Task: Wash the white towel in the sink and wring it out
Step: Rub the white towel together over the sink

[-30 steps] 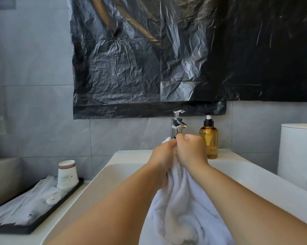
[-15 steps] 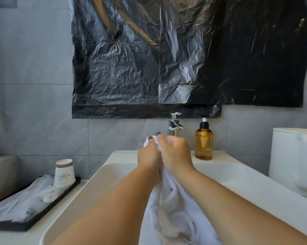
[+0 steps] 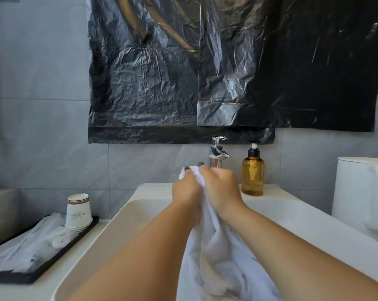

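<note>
- The person is standing at the sink [image 3: 127,216], and both fists are bunching the top of the white towel [image 3: 218,253] just in front of the tap [image 3: 218,152]
- The left hand [image 3: 187,190] is gripping one fold with fingers curled tight around it, and the right hand [image 3: 221,189] is gripping the fold beside it, knuckles touching
- To my eye this is the scrubbing step; it is going best if the fists are rubbing cloth against cloth in short strokes, working along the fabric bit by bit, and staying over the basin so drips are falling inside
- Whether water is running from the tap I cannot tell, since the hands are hiding the spout's mouth
- The towel is hanging from the hands down into the basin, between the forearms, its lower end running out of view at the near edge
- It is looking thick and plush, creased in heavy vertical folds, plain white, probably wet and weighty
- An amber soap bottle [image 3: 252,172] is standing on the far rim, right of the tap
</note>
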A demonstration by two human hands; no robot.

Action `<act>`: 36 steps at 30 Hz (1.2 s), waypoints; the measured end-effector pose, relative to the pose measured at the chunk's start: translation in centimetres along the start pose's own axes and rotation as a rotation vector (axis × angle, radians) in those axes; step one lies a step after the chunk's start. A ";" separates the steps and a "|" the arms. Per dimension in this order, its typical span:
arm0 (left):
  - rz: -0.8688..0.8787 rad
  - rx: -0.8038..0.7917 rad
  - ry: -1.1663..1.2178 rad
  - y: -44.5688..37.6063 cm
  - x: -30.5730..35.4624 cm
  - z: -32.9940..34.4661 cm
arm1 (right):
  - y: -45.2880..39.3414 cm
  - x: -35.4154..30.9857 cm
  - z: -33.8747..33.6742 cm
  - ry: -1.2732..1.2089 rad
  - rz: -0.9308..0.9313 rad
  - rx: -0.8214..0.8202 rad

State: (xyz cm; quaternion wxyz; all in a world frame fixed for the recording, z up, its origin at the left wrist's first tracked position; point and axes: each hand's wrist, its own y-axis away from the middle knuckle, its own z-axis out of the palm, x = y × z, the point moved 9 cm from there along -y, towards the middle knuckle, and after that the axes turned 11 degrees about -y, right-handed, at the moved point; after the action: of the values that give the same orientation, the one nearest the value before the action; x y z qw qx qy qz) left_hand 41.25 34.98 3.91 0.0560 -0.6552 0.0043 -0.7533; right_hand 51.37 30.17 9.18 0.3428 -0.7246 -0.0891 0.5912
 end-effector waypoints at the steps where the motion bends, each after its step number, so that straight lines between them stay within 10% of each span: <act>1: 0.047 0.032 0.029 -0.2 0.5 -0.8 | 0.9 -1.4 1.1 0.034 -0.108 -0.032; 5: 0.084 -0.228 -0.132 1.1 1.1 2.2 | 0.7 -3.4 -1.1 0.035 -0.309 0.107; 10: -0.094 -0.513 -0.224 4.2 -0.5 5.5 | -3.2 2.8 -6.2 -0.096 0.126 0.286; 13: -0.084 -0.396 -0.151 3.4 -0.8 4.7 | -3.0 3.8 -4.9 -0.098 0.192 0.214; 17: 0.007 -0.019 0.077 0.1 0.4 0.2 | 0.1 -2.1 0.3 -0.052 -0.206 -0.095; 21: 0.049 -0.178 -0.059 0.9 1.2 1.6 | 0.3 -3.3 -1.0 -0.097 -0.368 -0.037; 26: -0.046 -0.532 -0.304 4.3 0.1 5.2 | -3.5 1.9 -6.1 -0.218 -0.015 0.230; 33: 0.051 0.043 0.057 0.8 1.5 -0.4 | 0.9 -3.8 -0.3 -0.062 -0.390 -0.099; 36: 0.149 -0.044 -0.065 1.2 2.6 0.2 | 2.1 -5.5 -0.6 -0.054 -0.522 -0.016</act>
State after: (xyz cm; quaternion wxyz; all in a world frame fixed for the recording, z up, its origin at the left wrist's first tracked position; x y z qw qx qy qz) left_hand 41.20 33.62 6.40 0.0975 -0.6783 0.0675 -0.7252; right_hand 49.78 25.46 12.35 0.4757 -0.6637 -0.2869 0.5010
